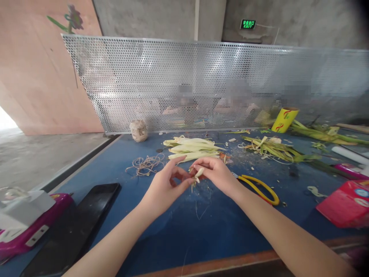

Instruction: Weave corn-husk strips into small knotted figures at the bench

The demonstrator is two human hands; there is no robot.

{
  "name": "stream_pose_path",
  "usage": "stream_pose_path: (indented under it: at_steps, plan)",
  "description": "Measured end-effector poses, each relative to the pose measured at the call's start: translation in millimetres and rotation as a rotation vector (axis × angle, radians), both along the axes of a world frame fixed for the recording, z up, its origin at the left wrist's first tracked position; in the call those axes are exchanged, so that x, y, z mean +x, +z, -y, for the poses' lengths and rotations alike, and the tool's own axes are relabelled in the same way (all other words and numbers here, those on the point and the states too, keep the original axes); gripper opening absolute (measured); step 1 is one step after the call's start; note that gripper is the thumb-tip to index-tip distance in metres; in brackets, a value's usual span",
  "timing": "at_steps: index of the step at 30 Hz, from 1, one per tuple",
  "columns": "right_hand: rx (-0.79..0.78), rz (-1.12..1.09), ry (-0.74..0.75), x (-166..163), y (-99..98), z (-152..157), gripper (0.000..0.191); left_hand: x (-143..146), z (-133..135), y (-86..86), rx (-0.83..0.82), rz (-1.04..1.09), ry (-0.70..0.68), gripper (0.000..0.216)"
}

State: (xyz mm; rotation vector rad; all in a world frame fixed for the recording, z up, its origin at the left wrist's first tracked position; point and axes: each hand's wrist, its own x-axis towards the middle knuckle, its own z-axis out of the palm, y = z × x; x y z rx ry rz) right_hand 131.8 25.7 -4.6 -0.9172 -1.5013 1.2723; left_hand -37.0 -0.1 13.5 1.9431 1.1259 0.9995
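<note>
Both my hands meet over the middle of the blue table (173,238). My left hand (164,186) pinches a small pale leaf piece (197,175) with thumb and fingers, the index finger stretched out above. My right hand (216,171) is closed on the same small piece from the other side. Thin fibres hang down from it. Just behind the hands lies a pile of pale yellow leaf strips (193,148). Yellow-handled scissors (261,188) lie right beside my right wrist.
A tangle of brown twine (145,164) and a twine ball (138,130) lie at the left back. A black phone (77,227) and a pink-and-white device (25,223) are near left. Green leaf stalks (276,150), a yellow cup (285,119), a red packet (346,202) are right. A perforated metal screen (201,84) stands behind.
</note>
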Motion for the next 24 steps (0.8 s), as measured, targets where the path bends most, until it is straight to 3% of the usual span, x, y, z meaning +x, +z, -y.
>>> stream_pose_path:
  at_steps: [5, 10, 17, 24]
  plan:
    - [-0.057, -0.024, 0.015, 0.2, 2.3, 1.8, 0.006, 0.0, 1.2, -3.0, 0.119, -0.037, -0.032, 0.046]
    - [-0.066, -0.028, 0.010, -1.1, 1.9, 2.6, 0.005, 0.9, 2.3, -3.3, 0.139, -0.038, -0.030, 0.049]
    - [-0.111, -0.038, 0.019, -3.7, 3.2, 5.2, 0.002, 1.0, 3.1, -3.1, 0.267, -0.069, 0.028, 0.045]
    - [-0.119, -0.189, 0.064, -3.4, -0.9, 2.7, 0.017, -0.4, 2.7, -2.7, 0.246, 0.007, 0.045, 0.050]
